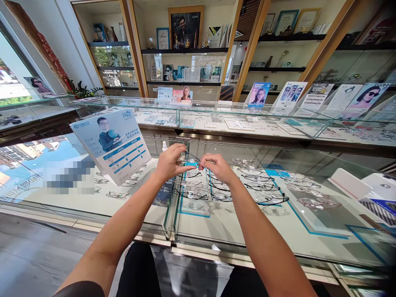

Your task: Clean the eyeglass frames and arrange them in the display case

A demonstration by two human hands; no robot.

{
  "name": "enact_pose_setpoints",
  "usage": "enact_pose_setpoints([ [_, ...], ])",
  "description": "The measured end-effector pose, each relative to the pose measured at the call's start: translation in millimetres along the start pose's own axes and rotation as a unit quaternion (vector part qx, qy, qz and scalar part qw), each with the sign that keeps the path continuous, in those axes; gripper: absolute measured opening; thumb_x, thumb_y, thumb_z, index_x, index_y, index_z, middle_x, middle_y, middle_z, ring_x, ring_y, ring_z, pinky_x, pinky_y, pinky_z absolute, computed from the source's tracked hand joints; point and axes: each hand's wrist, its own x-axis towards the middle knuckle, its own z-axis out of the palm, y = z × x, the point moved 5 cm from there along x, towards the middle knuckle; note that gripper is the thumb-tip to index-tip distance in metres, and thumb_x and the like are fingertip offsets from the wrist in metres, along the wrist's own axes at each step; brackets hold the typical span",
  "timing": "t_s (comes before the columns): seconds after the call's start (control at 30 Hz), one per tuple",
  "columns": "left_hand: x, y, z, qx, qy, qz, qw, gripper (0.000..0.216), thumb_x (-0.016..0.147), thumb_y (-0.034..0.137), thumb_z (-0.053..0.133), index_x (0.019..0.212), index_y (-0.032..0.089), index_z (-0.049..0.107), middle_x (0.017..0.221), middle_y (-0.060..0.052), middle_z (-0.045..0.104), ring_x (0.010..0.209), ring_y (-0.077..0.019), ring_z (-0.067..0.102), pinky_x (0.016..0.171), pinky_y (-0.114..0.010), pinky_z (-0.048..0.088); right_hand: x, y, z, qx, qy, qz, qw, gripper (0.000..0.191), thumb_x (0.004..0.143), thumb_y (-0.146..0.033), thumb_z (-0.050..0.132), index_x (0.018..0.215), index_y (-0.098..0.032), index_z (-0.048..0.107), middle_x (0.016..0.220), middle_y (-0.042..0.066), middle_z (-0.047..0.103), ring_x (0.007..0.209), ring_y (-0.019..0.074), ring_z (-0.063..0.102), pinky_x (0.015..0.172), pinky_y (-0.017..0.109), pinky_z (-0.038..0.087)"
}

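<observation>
A: See the dark glasses frame [193,156]? Status, pls.

B: Up over the glass surface [198,228], between left hand [168,162] and right hand [216,166]. W/ the right: pinching one part, fingers [207,158] closed tight on it. W/ the left: spreading thumb and index well apart, right by the thin dark curve; can't tell if gripping.

A: Biggest risk, then?

B: Prob. bending or snapping that thin curve, esp. if twisting w/ uneven force. Also poss. losing hold of it, b/c of relying on one tiny pinch pt.

A: And if dropped?

B: Likely scratching on the glass, or sliding off the front edge to the floor [37,255].

A: Watch for anything else?

B: Yep: mind the sign card [116,152], near the left hand, and the white bottle [164,146] just behind. Could topple either w/ a careless swing of the wrist.
</observation>
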Motion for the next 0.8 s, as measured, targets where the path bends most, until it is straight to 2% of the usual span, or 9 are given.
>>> enact_pose_setpoints([
  [0.07,0.0,0.5,0.8,-0.01,-0.021,-0.018,1.0,0.069,0.078,0.071,0.091,0.121,0.022,0.067,0.121,-0.015,0.079,0.109,-0.0282,0.078,0.087,-0.037,0.064,-0.4,0.1,-0.8,-0.001,-0.001,0.003,1.0,0.028,0.088,-0.039,0.065,0.065,-0.025,0.072,0.074,0.003,0.073,0.091,0.0265,0.064,0.092,0.043,0.044],
  [0.17,-1.0,1.5,1.6,-0.026,-0.044,-0.043,0.998,0.07,0.08,0.073,0.088,0.122,0.021,0.067,0.113,-0.011,0.079,0.088,-0.0208,0.077,0.075,-0.031,0.06,-0.6,1.5,-1.2,0.006,-0.003,0.014,1.0,0.027,0.087,-0.039,0.065,0.065,-0.025,0.073,0.075,0.004,0.074,0.09,0.0262,0.065,0.092,0.043,0.045],
  [0.3,-2.5,3.8,0.6,-0.039,-0.037,-0.058,0.997,0.066,0.079,0.073,0.088,0.115,0.021,0.068,0.096,-0.004,0.076,0.065,-0.0136,0.065,0.059,-0.026,0.05,-0.7,2.3,-1.4,0.019,-0.003,0.023,1.0,0.029,0.089,-0.042,0.067,0.067,-0.025,0.074,0.078,0.004,0.075,0.088,0.0253,0.066,0.091,0.042,0.046],
  [0.4,-2.7,5.1,-0.7,-0.045,-0.023,-0.071,0.996,0.064,0.078,0.072,0.089,0.11,0.021,0.066,0.087,-0.001,0.071,0.063,-0.0125,0.062,0.057,-0.025,0.049,-0.4,-0.5,-1.9,0.023,-0.002,0.01,1.0,0.034,0.092,-0.049,0.07,0.069,-0.024,0.074,0.078,0.004,0.075,0.087,0.0249,0.067,0.09,0.041,0.048],
  [0.5,-2.6,5.3,-2.2,-0.053,-0.002,-0.086,0.995,0.065,0.076,0.072,0.09,0.106,0.021,0.063,0.089,-0.002,0.071,0.066,-0.0129,0.063,0.057,-0.025,0.05,-0.3,-2.4,-2.9,0.037,0.007,-0.008,0.999,0.039,0.095,-0.057,0.07,0.076,-0.023,0.076,0.082,0.005,0.076,0.087,0.0246,0.067,0.089,0.041,0.051],
  [0.63,-3.7,1.8,-4.7,-0.079,0.049,-0.121,0.988,0.066,0.075,0.069,0.092,0.108,0.023,0.057,0.091,-0.001,0.072,0.063,-0.0109,0.06,0.051,-0.022,0.047,-2.9,-3.3,-11.0,0.062,0.103,-0.054,0.991,0.039,0.099,-0.063,0.066,0.105,-0.025,0.076,0.102,0.005,0.076,0.098,0.025,0.07,0.096,0.042,0.054],
  [0.8,-4.4,-5.6,-10.3,-0.095,0.13,-0.152,0.975,0.065,0.077,0.064,0.091,0.107,0.025,0.048,0.088,0.003,0.067,0.055,-0.0066,0.051,0.048,-0.021,0.042,-12.0,-12.7,-12.4,-0.02,0.207,-0.104,0.973,0.041,0.095,-0.054,0.073,0.125,-0.027,0.067,0.11,0.007,0.073,0.108,0.0272,0.069,0.108,0.048,0.051],
])
